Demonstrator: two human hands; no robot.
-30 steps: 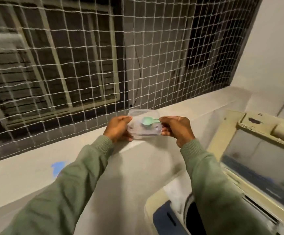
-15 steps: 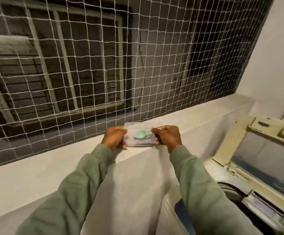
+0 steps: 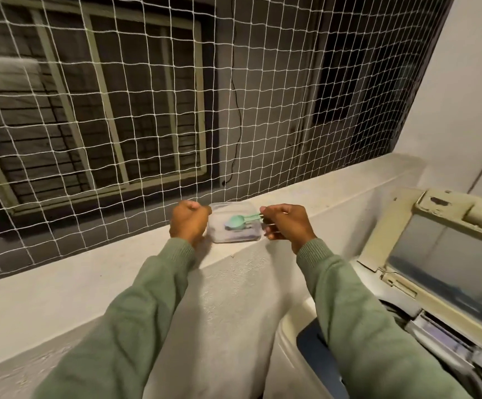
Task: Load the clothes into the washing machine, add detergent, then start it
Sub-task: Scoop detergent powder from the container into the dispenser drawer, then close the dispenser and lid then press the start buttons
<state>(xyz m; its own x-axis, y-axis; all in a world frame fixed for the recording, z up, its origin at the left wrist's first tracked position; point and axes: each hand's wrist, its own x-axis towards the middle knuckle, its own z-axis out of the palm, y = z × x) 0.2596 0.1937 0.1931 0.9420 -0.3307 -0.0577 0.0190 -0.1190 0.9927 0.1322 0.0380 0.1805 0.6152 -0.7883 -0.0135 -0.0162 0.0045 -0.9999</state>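
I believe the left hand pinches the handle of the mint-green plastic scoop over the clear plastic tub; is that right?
Not quite: the head view shows the right hand pinching the handle of the mint-green plastic scoop over the clear plastic tub.

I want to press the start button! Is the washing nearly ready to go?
Not yet. The washing machine lid stands open, so nothing is running; I cannot tell whether clothes are inside. Right now the left hand holds the clear tub on the ledge, and the right hand pinches the green scoop at it. Left to do: detergent in, lid shut, start.
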